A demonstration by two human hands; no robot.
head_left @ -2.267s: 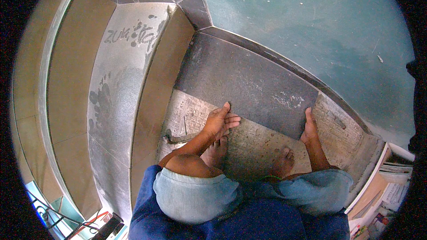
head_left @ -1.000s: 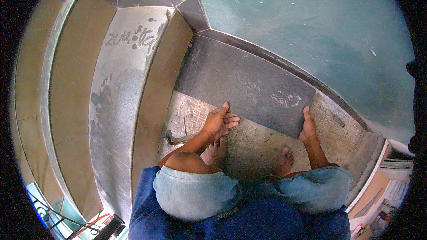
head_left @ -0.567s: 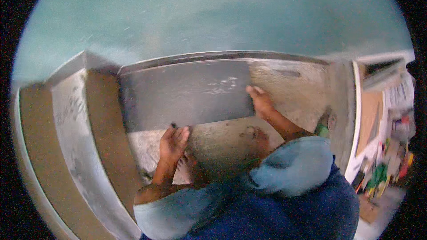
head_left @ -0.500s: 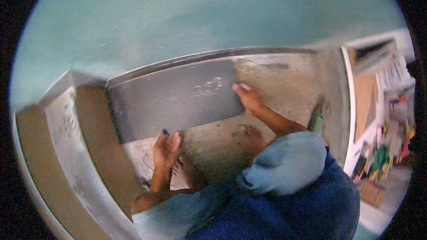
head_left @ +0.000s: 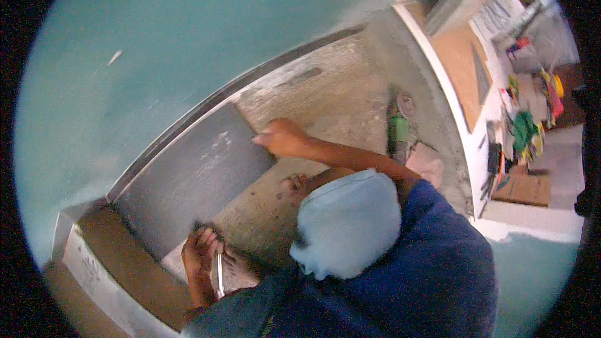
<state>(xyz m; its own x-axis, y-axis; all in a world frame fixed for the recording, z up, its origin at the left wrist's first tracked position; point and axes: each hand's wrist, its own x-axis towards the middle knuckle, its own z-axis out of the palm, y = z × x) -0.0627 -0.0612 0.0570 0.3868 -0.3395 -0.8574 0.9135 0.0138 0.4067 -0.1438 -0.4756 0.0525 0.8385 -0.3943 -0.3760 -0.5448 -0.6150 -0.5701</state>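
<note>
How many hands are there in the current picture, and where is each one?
2: the left hand by the near edge of the dark tile, the right hand at its right end. No others show.

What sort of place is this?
Likely an unfinished stairway: brown-and-grey steps stand at lower left, a dark grey slab covers part of a rough, bare surface, and what looks like a green power tool lies further right.

Left of centre I have a dark grey tile streaked with white, then a teal surface at upper left, mottled grey-brown concrete mid-frame, my pale blue shorts lower centre and navy shirt lower right.
</note>
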